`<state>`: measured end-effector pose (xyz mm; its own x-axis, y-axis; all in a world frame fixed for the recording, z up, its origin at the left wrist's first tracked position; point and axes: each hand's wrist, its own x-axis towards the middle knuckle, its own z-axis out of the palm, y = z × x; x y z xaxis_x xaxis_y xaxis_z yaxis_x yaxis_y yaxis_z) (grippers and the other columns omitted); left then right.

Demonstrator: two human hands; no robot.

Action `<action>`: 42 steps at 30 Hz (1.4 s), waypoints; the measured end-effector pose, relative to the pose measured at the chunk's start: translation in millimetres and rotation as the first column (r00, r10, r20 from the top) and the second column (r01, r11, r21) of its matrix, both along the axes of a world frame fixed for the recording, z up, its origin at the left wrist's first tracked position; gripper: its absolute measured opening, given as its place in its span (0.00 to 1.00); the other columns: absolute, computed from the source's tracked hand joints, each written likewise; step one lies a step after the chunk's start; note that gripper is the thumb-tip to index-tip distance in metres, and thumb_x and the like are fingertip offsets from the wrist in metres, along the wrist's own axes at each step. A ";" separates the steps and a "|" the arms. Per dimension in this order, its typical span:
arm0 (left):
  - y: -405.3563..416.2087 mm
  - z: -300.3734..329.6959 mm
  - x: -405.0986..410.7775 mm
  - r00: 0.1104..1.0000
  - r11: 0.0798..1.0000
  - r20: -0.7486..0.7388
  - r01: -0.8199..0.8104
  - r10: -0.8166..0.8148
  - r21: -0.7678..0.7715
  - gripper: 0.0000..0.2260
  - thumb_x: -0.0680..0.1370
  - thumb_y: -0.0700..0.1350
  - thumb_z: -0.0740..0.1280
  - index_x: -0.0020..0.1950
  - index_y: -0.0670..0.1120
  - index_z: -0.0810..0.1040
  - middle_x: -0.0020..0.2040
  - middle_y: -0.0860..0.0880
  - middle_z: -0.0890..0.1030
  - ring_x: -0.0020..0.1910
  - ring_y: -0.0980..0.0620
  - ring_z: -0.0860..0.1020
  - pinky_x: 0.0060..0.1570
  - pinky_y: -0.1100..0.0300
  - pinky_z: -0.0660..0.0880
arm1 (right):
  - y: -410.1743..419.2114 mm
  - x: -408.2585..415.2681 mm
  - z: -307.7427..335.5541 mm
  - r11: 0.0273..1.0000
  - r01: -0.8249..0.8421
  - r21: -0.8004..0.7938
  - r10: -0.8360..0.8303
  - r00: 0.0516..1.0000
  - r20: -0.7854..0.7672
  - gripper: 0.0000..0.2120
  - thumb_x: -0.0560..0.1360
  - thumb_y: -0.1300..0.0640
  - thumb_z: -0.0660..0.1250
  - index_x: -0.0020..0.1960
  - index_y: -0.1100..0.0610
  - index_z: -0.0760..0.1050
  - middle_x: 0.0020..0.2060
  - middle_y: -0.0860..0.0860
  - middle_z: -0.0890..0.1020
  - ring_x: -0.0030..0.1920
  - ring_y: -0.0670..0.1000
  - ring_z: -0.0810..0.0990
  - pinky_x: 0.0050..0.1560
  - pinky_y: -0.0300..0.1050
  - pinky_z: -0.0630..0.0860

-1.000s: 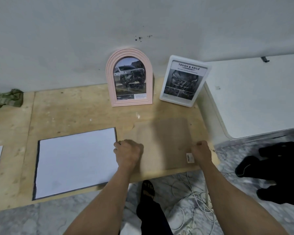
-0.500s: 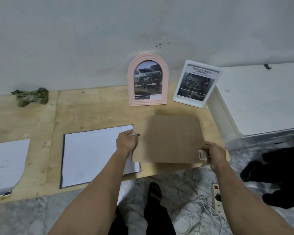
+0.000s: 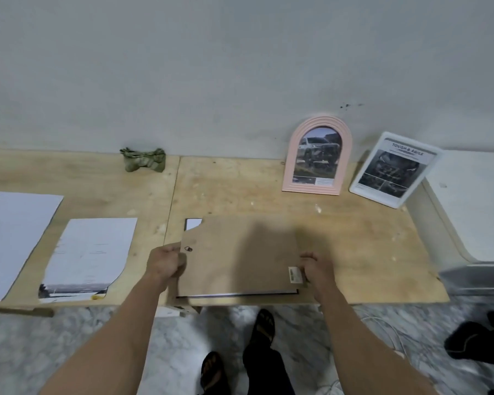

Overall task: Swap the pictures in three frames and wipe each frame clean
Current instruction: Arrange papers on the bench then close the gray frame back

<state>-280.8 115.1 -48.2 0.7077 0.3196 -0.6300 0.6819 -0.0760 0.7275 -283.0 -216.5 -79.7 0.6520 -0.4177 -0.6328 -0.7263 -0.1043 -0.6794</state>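
- The brown rectangular fibreboard backing panel [image 3: 240, 252] lies flat on the plywood table [image 3: 368, 252], covering a dark-edged frame [image 3: 237, 294] that shows along its near edge.
- The left hand [image 3: 166, 262] grips the panel's left edge, fingers curled round it.
- The right hand [image 3: 317, 270] grips its right edge beside a small label [image 3: 294, 274].
- A pink arched picture frame [image 3: 317, 155] and a white rectangular picture frame [image 3: 394, 169] lean against the wall.
- Loose white paper sheets [image 3: 89, 252] lie at left; a crumpled green cloth [image 3: 143, 160] sits by the wall.
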 end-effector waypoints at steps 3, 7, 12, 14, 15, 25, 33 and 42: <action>9.4 -7.6 -3.4 1.000 1.000 -0.003 -0.029 0.029 0.005 0.16 0.72 0.27 0.63 0.46 0.44 0.85 0.33 0.46 0.80 0.28 0.50 0.70 0.20 0.68 0.64 | 10.5 2.7 -2.7 0.999 -0.017 -0.032 0.017 1.000 -0.007 0.12 0.72 0.67 0.61 0.42 0.52 0.78 0.44 0.54 0.83 0.45 0.57 0.82 0.49 0.56 0.81; 13.9 -18.9 -8.4 0.999 1.000 -0.029 -0.026 0.026 0.001 0.14 0.72 0.29 0.65 0.45 0.44 0.86 0.36 0.46 0.83 0.32 0.48 0.74 0.28 0.64 0.71 | 12.4 -3.2 -6.8 0.998 -0.010 -0.062 0.007 0.999 -0.049 0.14 0.70 0.68 0.62 0.44 0.52 0.80 0.44 0.53 0.83 0.46 0.55 0.82 0.50 0.55 0.81; 11.1 -22.6 -2.7 1.000 0.994 -0.015 -0.007 0.009 0.108 0.13 0.72 0.30 0.68 0.38 0.48 0.82 0.42 0.52 0.82 0.46 0.45 0.79 0.54 0.53 0.77 | 8.8 0.2 -15.7 0.996 -0.015 -0.083 0.012 0.999 -0.045 0.13 0.71 0.66 0.63 0.40 0.50 0.81 0.44 0.55 0.84 0.46 0.57 0.83 0.51 0.58 0.81; 10.2 -26.6 2.9 1.000 0.987 -0.013 0.020 -0.018 0.161 0.07 0.73 0.31 0.68 0.43 0.41 0.84 0.47 0.50 0.82 0.50 0.47 0.77 0.53 0.57 0.74 | 11.3 4.5 -10.9 0.994 -0.018 -0.105 0.013 0.999 -0.048 0.14 0.71 0.65 0.62 0.39 0.49 0.81 0.45 0.55 0.84 0.46 0.58 0.83 0.50 0.59 0.81; 9.7 -26.0 5.3 0.999 0.982 -0.015 0.036 -0.033 0.186 0.07 0.73 0.31 0.68 0.46 0.40 0.83 0.49 0.49 0.81 0.51 0.47 0.76 0.52 0.59 0.71 | 12.5 6.8 -10.7 0.994 -0.014 -0.108 0.009 0.999 -0.041 0.15 0.71 0.66 0.61 0.39 0.49 0.81 0.45 0.56 0.84 0.46 0.59 0.82 0.49 0.59 0.81; 3.2 -37.2 7.5 0.984 0.969 -0.114 0.158 -0.138 0.191 0.23 0.75 0.39 0.70 0.71 0.43 0.76 0.69 0.46 0.78 0.70 0.45 0.74 0.68 0.57 0.67 | 23.4 14.7 -5.4 0.949 -0.197 -0.246 0.186 0.980 -0.068 0.14 0.75 0.62 0.62 0.57 0.56 0.82 0.55 0.54 0.82 0.48 0.54 0.78 0.46 0.46 0.75; 6.9 -44.0 3.4 0.987 0.996 -0.157 -0.034 0.020 -0.083 0.16 0.74 0.33 0.69 0.62 0.38 0.81 0.49 0.44 0.84 0.43 0.47 0.80 0.39 0.60 0.80 | 10.9 24.3 -14.2 0.996 0.051 -0.067 -0.058 0.992 -0.110 0.11 0.74 0.64 0.65 0.55 0.61 0.78 0.45 0.56 0.81 0.43 0.58 0.81 0.44 0.54 0.80; 16.8 -39.9 9.5 0.981 0.989 -0.195 -0.037 0.008 -0.144 0.03 0.76 0.32 0.70 0.48 0.38 0.81 0.43 0.38 0.81 0.39 0.44 0.74 0.23 0.62 0.71 | -7.2 29.7 2.0 0.977 -0.087 0.196 0.103 0.992 -0.075 0.15 0.73 0.65 0.70 0.60 0.61 0.78 0.49 0.58 0.84 0.48 0.58 0.82 0.54 0.56 0.80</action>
<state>-271.3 131.9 -88.0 0.5618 0.2284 -0.7951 0.8109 0.0386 0.5840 -253.3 -223.7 -77.7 0.6238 -0.2220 -0.7494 -0.7748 -0.0495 -0.6302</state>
